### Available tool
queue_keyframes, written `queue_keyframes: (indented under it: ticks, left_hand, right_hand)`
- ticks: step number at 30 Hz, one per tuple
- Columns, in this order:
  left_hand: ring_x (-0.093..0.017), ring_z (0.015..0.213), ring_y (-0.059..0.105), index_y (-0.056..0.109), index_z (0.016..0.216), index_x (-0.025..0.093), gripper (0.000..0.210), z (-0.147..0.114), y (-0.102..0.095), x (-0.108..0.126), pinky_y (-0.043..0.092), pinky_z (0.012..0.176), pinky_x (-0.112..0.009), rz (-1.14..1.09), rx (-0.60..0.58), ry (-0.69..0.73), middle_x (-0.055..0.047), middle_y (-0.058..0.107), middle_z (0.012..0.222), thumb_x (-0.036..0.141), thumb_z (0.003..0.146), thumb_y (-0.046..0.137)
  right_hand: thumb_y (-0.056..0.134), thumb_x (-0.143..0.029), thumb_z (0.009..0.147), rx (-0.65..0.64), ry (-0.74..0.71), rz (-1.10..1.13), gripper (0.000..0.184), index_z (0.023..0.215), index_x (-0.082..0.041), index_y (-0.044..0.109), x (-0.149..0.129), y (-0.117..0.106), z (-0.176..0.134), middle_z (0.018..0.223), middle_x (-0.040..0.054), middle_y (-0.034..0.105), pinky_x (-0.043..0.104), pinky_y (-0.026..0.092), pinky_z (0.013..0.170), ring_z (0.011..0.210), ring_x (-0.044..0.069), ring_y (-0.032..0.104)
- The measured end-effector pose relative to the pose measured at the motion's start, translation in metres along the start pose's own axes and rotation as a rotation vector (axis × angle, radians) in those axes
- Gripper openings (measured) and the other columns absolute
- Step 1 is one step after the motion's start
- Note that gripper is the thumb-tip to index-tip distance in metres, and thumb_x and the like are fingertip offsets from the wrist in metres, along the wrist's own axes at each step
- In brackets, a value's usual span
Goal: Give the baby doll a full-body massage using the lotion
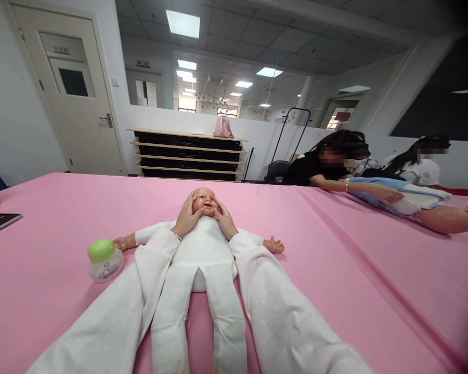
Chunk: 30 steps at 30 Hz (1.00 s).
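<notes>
Pink sheeting [327, 259], smooth apart from a long crease toward 4 o'clock, covers the tabletop; beyond it stand a cream door [58, 93] at 10 o'clock and black-fronted shelves [189, 150] at 12. Mid-table, a baby doll [202, 249] lies face up, its long axis running 12 to 6, head away, legs toward the wearer, arms stretched to 9 and 3. Its head looks glossy and hard, its body soft white cloth. The left hand [187, 215] and right hand [226, 219] cup its cheeks, fingers extended, thumbs by the chin. Near the doll's 9 o'clock hand sits a rounded, green-lidded jar [106, 266], its small label probably purple-printed. At 2 o'clock, another person [306, 169] leans over a second doll [446, 219].
</notes>
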<state>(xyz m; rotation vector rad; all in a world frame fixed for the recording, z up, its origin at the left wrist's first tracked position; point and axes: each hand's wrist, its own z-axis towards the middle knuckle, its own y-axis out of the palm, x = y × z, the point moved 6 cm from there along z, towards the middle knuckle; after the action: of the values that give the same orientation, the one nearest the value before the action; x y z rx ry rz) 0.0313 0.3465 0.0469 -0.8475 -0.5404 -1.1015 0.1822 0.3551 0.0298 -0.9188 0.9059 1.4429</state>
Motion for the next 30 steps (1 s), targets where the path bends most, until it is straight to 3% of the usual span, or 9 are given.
queue_keyframes:
  ticks: [5, 8, 13, 18, 21, 24, 27, 30]
  left_hand:
    - [-0.026, 0.132, 0.029, 0.039, 0.127, 0.014, 0.073, 0.000, 0.000, -0.002, 0.024, 0.109, -0.041, 0.015, 0.021, -0.051, -0.016, 0.032, 0.141, 0.040, 0.066, 0.069]
    - [-0.025, 0.133, 0.028, 0.041, 0.125, 0.014, 0.062, 0.000, 0.000, -0.004, 0.022, 0.110, -0.041, -0.002, 0.017, -0.020, -0.015, 0.033, 0.141, 0.037, 0.072, 0.064]
    - [-0.018, 0.133, 0.028, 0.046, 0.124, 0.014, 0.040, 0.002, -0.002, -0.007, 0.020, 0.111, -0.037, -0.084, 0.031, -0.047, -0.011, 0.036, 0.141, 0.029, 0.089, 0.034]
    - [-0.021, 0.130, 0.034, 0.043, 0.128, 0.012, 0.043, -0.004, -0.008, 0.007, 0.025, 0.109, -0.039, -0.014, -0.033, -0.156, -0.013, 0.040, 0.139, 0.027, 0.088, 0.036]
    - [-0.023, 0.132, 0.031, 0.037, 0.133, 0.013, 0.049, -0.029, -0.021, 0.027, 0.025, 0.109, -0.042, 0.084, -0.197, -0.137, -0.013, 0.037, 0.140, 0.031, 0.087, 0.038]
    - [-0.022, 0.132, 0.030, 0.036, 0.134, 0.015, 0.051, -0.074, -0.046, 0.048, 0.022, 0.110, -0.042, 0.222, -0.337, -0.021, -0.011, 0.036, 0.142, 0.037, 0.088, 0.037]
    - [-0.022, 0.132, 0.029, 0.036, 0.135, 0.019, 0.050, -0.121, -0.074, 0.049, 0.022, 0.110, -0.043, 0.346, -0.397, 0.000, -0.008, 0.037, 0.142, 0.041, 0.090, 0.034]
    - [-0.022, 0.130, 0.034, 0.038, 0.134, 0.020, 0.048, -0.149, -0.091, 0.036, 0.027, 0.108, -0.044, 0.437, -0.421, -0.045, -0.007, 0.041, 0.139, 0.041, 0.091, 0.029]
  right_hand:
    - [0.068, -0.043, 0.065, -0.025, 0.024, 0.017, 0.074, 0.129, -0.017, 0.043, 0.001, 0.003, -0.001, 0.136, 0.0096, 0.044, 0.037, 0.033, 0.105, 0.124, 0.023, 0.042]
    - [0.067, -0.040, 0.065, -0.030, 0.001, 0.009, 0.071, 0.128, -0.018, 0.045, 0.003, 0.001, 0.001, 0.137, 0.0083, 0.043, 0.036, 0.032, 0.106, 0.125, 0.022, 0.041]
    - [0.051, -0.036, 0.077, -0.009, -0.027, -0.067, 0.052, 0.126, -0.018, 0.048, 0.005, 0.001, 0.004, 0.136, 0.0064, 0.045, 0.036, 0.031, 0.106, 0.125, 0.019, 0.041]
    - [0.036, -0.022, 0.082, 0.111, -0.012, -0.388, 0.047, 0.127, -0.012, 0.045, -0.009, -0.009, -0.005, 0.132, 0.0109, 0.049, 0.033, 0.037, 0.102, 0.119, 0.017, 0.048]
    - [0.034, -0.020, 0.084, -0.012, -0.042, -0.776, 0.046, 0.127, -0.009, 0.044, -0.025, -0.023, -0.027, 0.131, 0.0144, 0.049, 0.035, 0.038, 0.101, 0.117, 0.020, 0.050]
    - [0.034, -0.020, 0.085, -0.164, -0.139, -1.164, 0.042, 0.122, -0.010, 0.051, -0.039, -0.047, -0.064, 0.128, 0.0143, 0.052, 0.041, 0.034, 0.102, 0.119, 0.024, 0.048]
    - [0.036, -0.015, 0.082, -0.149, -0.209, -1.372, 0.043, 0.121, -0.008, 0.052, -0.047, -0.077, -0.100, 0.127, 0.0159, 0.053, 0.046, 0.033, 0.102, 0.119, 0.026, 0.048]
    - [0.036, -0.014, 0.081, -0.108, -0.216, -1.434, 0.042, 0.119, -0.009, 0.053, -0.047, -0.098, -0.119, 0.127, 0.0162, 0.052, 0.048, 0.034, 0.101, 0.119, 0.026, 0.048]
